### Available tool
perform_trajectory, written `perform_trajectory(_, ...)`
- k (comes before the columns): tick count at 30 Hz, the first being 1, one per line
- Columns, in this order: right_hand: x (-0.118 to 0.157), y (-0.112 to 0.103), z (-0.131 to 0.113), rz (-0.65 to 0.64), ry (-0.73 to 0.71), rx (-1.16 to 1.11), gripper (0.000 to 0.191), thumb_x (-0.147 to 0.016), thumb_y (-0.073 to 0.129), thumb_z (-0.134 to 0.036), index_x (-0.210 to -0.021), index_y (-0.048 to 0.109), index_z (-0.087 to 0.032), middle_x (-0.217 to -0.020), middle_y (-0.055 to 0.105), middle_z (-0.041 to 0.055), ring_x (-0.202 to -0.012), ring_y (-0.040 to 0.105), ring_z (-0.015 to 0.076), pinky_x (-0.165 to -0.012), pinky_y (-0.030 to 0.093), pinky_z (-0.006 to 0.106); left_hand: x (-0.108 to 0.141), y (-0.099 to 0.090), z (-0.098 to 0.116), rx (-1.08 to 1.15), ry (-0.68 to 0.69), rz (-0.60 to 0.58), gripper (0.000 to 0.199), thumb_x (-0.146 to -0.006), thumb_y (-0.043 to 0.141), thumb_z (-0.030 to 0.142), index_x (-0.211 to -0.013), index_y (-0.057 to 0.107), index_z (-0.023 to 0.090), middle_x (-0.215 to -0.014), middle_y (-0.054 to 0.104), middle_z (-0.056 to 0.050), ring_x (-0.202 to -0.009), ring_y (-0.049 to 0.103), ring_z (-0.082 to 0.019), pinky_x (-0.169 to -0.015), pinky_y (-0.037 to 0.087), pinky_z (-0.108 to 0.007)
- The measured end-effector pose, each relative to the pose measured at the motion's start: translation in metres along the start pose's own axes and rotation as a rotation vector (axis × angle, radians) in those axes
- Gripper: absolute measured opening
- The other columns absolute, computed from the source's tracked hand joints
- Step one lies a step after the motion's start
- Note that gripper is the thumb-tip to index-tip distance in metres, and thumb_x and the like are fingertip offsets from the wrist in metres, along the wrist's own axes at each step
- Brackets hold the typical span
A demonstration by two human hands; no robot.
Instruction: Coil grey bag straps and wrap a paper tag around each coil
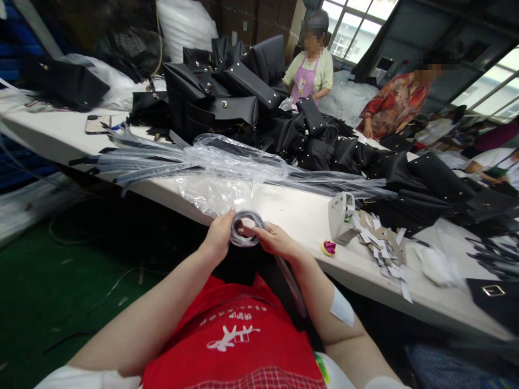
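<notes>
Greyish translucent strip [244,241] coiled into a ring

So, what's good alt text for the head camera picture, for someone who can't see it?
A person in a red apron holds a coiled translucent strip between left fingers and right fingers, by a white table heaped with black bags. Other people are beyond.

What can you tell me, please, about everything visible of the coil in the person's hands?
The coil is a roundish ring of wound strip, grayish and glossy, seemingly plastic, with an open middle. It is held near the table, left hand and right hand on opposite sides; its apparent tail hangs below the right hand.
</notes>
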State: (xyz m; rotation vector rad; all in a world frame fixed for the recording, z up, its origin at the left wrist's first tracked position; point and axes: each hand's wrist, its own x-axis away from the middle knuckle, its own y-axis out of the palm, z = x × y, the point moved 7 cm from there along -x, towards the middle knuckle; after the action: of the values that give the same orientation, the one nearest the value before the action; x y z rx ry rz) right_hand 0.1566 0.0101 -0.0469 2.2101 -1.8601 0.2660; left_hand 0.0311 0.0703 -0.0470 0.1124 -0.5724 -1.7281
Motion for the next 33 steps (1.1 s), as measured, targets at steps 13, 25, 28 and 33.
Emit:
perform_trajectory(13, 0.001, 0.013, 0.004, -0.101, -0.085, -0.038, 0.041, -0.075, 0.066, -0.056, -0.082, 0.049, -0.019, -0.051, 0.035, -0.0102, -0.041, 0.027, 0.0051, -0.039, 0.022, 0.018, -0.001, 0.016, 0.008, -0.111, 0.058, -0.031, 0.039, -0.065, 0.076, 0.051, -0.073, 0.063, 0.016, -0.049, 0.055, 0.003, -0.040, 0.047, -0.010, -0.041, 0.037, -0.021)
perform_trajectory(25, 0.017, 0.001, 0.022, -0.543, 0.157, 0.455, 0.042, -0.080, 0.060, -0.056, -0.083, 0.055, -0.015, -0.053, 0.043, -0.0072, -0.046, 0.039, 0.0073, -0.044, 0.030, 0.020, 0.010, 0.021, -0.018, -0.692, 0.065, -0.462, 0.044, -0.071, 0.065, 0.057, -0.083, 0.072, 0.016, -0.078, 0.072, -0.005, -0.073, 0.063, -0.020, -0.069, 0.047, -0.027)
perform_trajectory(28, 0.019, -0.002, 0.023, -0.552, 0.107, 0.648, 0.038, -0.077, 0.066, -0.052, -0.082, 0.058, -0.015, -0.056, 0.046, -0.0065, -0.049, 0.039, 0.0069, -0.047, 0.031, 0.020, 0.028, 0.033, -0.029, -0.900, 0.038, -0.723, 0.037, -0.069, 0.070, 0.049, -0.091, 0.073, 0.019, -0.086, 0.074, -0.005, -0.079, 0.065, -0.023, -0.072, 0.047, -0.028)
perform_trajectory(33, 0.016, 0.005, 0.038, -0.329, 0.083, 0.323, 0.045, -0.079, 0.061, -0.059, -0.098, 0.054, -0.018, -0.055, 0.042, -0.0077, -0.043, 0.036, 0.0071, -0.040, 0.027, 0.020, 0.017, 0.010, -0.024, -0.618, 0.030, -0.247, 0.040, -0.069, 0.070, 0.050, -0.090, 0.072, 0.016, -0.062, 0.064, 0.000, -0.053, 0.054, -0.013, -0.050, 0.040, -0.023)
